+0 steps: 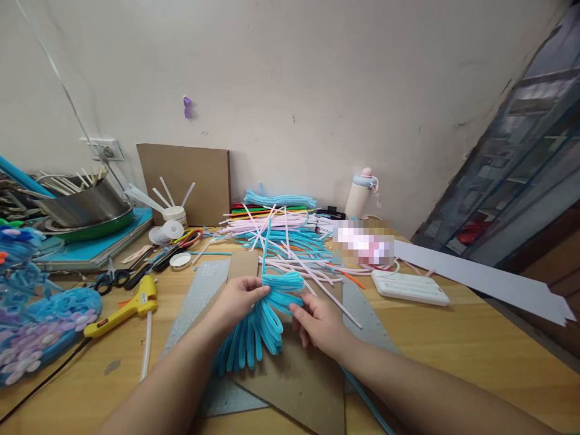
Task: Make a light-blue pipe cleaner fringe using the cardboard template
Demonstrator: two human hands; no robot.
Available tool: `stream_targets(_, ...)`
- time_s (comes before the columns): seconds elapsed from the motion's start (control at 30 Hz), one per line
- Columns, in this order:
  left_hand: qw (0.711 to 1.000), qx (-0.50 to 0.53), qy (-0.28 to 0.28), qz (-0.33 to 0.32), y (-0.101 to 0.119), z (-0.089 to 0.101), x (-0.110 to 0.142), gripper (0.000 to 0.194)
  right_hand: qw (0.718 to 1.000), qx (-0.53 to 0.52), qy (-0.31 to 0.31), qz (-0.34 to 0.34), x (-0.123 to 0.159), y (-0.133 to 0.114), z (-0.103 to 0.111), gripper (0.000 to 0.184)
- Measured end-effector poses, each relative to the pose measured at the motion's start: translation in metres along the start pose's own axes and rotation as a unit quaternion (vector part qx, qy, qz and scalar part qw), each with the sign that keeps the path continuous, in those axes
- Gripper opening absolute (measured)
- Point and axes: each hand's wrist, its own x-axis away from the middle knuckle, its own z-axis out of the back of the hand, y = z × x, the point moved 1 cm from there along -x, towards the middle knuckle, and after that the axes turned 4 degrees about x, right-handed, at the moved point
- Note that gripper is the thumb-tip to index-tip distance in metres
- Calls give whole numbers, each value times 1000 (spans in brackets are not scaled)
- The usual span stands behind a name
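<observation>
A bunch of looped blue pipe cleaners (254, 332) fans out in front of me, above a brown cardboard sheet (308, 380) and a grey cutting mat (199, 296). My left hand (242, 299) pinches the gathered end of the bunch, where one straight stem points up. At the right side of the fan, my right hand (317, 320) has thumb and fingertips closed on one of the blue loops. The lower loops spread down and to the left, partly behind my left forearm.
A yellow glue gun (131, 311) and scissors (111, 277) lie at left, near a blue and purple fluffy piece (58, 332). Loose pipe cleaners (290, 241) pile up behind my hands. A bottle (361, 196) and a white power strip (410, 287) are at right.
</observation>
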Motion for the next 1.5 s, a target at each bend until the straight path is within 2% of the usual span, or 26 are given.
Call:
stream_targets(0.1,999,7,33,-5,-2,0,-1,31,1000,-17,-15,-9,0,1,-2,33)
stream_targets(0.33,996,-1,92,-17,-3,3,-2,31,991,-72,-75,-86,-3,2,-8,36)
stream_targets(0.67,992,-9,118,-35,-1,3,-2,27,994,-53,-61,-76,-4,1,-9,39)
stream_targets(0.83,992,-39,106,-49,-5,3,-3,28,987,-104,-67,-100,-3,-1,-11,41)
stream_targets(0.97,988,-62,120,-72,-2,-3,-1,27,978,-148,-77,-122,-3,-5,-10,41)
stream_targets(1.1,994,-62,68,-58,2,-5,0,31,975,-180,-79,-104,-4,-7,-9,37)
stream_targets(1.33,995,-36,-49,75,3,8,3,42,967,-215,-64,-121,-4,-6,-6,32)
stream_targets(1.4,993,-50,-72,76,3,9,4,40,967,-214,-72,-117,-4,-7,-6,33)
stream_targets(1.5,993,-67,-67,68,2,7,2,35,967,-210,-75,-121,-4,-7,-6,34)
